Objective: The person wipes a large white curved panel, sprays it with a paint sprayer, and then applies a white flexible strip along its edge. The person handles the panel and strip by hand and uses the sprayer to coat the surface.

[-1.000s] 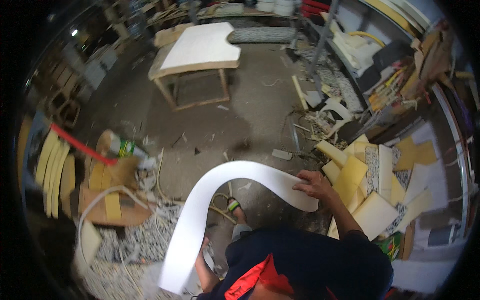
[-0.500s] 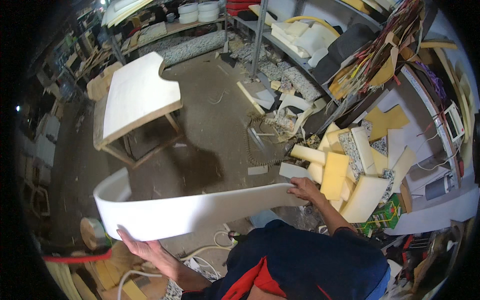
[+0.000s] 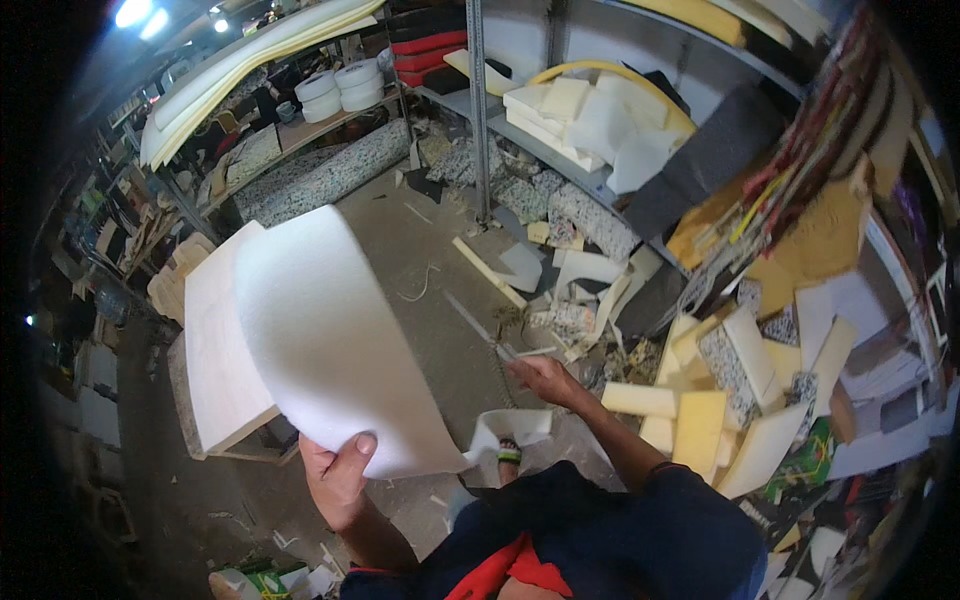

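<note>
The left hand [image 3: 338, 478] is closed on the lower edge of a long white sheet [image 3: 330, 340], thumb pressed on its near face. The right hand [image 3: 548, 384] has its fingers curled, with a thin blade-like strip [image 3: 467, 317] just beyond them; I cannot tell whether it holds that strip. The sheet is raised before the person, overlapping a pale-topped wooden table [image 3: 215, 360]; contact between them is unclear. Below is a grey floor [image 3: 400, 235] strewn with scraps. Foam offcuts [image 3: 705, 425] heap up at the right, near loaded shelving [image 3: 610, 187]; white rolls [image 3: 358, 84] stand farther back. The sheet's long axis runs obliquely, its broad end pointing up-left, away from the body, its narrow tail bending rightward near a sandalled foot [image 3: 509, 455].
</note>
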`<act>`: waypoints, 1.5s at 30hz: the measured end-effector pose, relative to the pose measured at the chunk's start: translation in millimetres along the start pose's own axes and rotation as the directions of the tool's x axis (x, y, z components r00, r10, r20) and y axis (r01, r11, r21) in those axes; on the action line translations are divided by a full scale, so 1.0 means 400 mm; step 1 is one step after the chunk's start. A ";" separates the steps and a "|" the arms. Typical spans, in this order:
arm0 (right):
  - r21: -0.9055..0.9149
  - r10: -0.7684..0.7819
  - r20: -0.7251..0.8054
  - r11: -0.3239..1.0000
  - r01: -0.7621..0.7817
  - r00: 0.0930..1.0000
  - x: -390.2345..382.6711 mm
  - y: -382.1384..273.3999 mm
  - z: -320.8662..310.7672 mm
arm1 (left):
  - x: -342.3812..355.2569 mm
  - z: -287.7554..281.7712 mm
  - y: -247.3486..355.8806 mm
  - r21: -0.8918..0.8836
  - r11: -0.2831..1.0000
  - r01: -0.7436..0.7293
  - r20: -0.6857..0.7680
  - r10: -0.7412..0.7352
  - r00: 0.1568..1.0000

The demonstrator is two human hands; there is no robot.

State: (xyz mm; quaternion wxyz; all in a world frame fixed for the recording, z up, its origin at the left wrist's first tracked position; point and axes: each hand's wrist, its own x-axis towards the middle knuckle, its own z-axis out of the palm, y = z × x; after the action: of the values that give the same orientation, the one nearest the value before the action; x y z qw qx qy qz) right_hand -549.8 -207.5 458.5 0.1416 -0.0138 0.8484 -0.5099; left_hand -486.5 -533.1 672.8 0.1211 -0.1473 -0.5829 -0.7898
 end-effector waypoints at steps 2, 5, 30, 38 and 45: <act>0.547 -0.128 0.111 0.836 0.046 0.986 0.114 -0.142 -0.067 | 0.114 0.014 -0.008 0.081 0.995 0.065 0.184 -0.079 0.980; 0.869 -0.652 0.144 0.443 0.220 0.744 0.282 -0.356 -0.181 | 0.311 0.016 -0.047 0.314 0.945 0.088 0.447 -0.229 0.865; 0.602 -0.431 -0.345 0.581 0.549 0.834 1.996 -0.752 -0.395 | 1.489 -0.524 -0.983 0.254 0.789 0.559 0.156 -0.604 0.782; 0.803 -0.757 0.068 0.427 0.415 0.649 2.468 -0.934 -0.281 | 1.681 -0.707 -1.118 0.131 0.802 0.583 -0.299 -0.529 0.794; 0.486 -0.499 0.789 0.864 0.133 0.357 3.092 -1.048 -0.180 | 1.941 -0.824 -1.304 -0.215 0.760 0.613 -0.473 -0.630 0.615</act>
State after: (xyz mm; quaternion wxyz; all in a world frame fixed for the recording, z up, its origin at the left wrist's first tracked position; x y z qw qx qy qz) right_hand -1805.7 -554.0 574.7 0.4676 -0.4244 0.5177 -0.5772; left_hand -1426.1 -711.7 410.0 -0.0097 0.2801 -0.5295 -0.8006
